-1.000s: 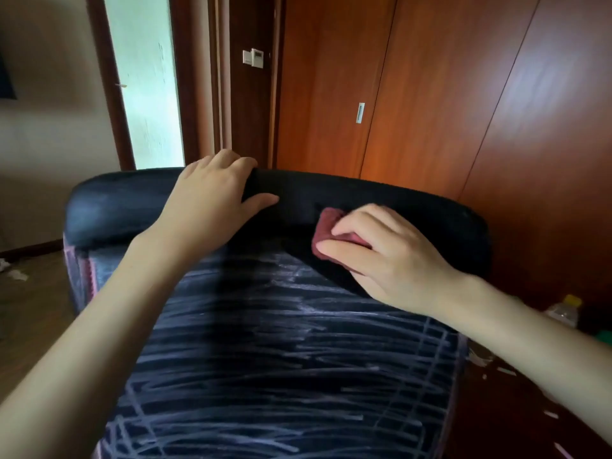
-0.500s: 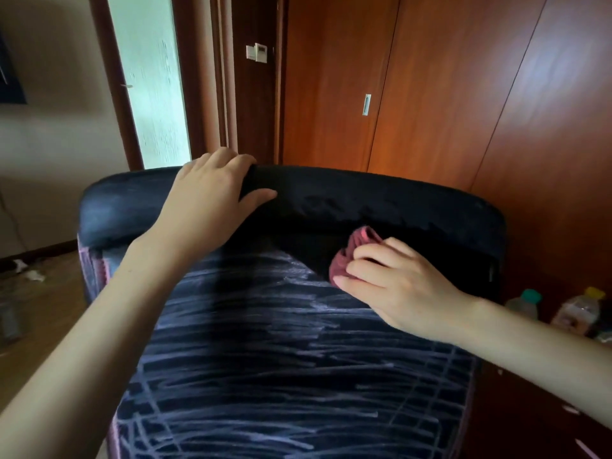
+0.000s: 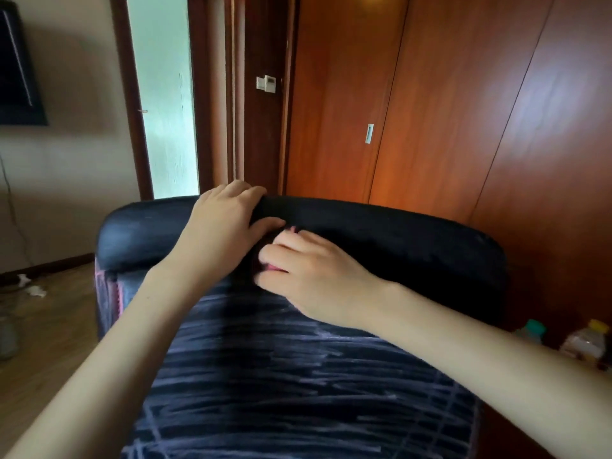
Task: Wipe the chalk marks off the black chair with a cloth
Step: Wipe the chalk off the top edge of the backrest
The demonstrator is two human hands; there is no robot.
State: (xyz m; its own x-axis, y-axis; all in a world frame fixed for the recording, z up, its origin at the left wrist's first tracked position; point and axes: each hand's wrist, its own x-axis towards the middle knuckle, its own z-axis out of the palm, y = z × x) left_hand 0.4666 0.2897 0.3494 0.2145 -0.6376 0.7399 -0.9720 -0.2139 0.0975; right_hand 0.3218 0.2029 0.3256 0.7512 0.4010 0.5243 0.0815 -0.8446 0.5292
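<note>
The black chair (image 3: 381, 233) fills the lower middle of the head view, its back facing me. White chalk marks (image 3: 298, 376) streak the lower part of the back; the band under the top edge on the right looks dark and free of chalk. My left hand (image 3: 225, 226) grips the top edge of the chair, fingers curled over it. My right hand (image 3: 308, 273) presses a dark red cloth (image 3: 273, 268) against the chair just below the top edge, beside my left thumb. Only small bits of the cloth show under the fingers.
Wooden wardrobe doors (image 3: 430, 111) stand close behind the chair. A doorway (image 3: 165, 104) opens at the back left. Two plastic bottles (image 3: 586, 342) stand low at the right. Scraps of paper (image 3: 33, 288) lie on the wooden floor at the left.
My right hand has slid the cloth leftwards and up along the chair back until it sits next to my left thumb. My left hand keeps its grip on the top edge.
</note>
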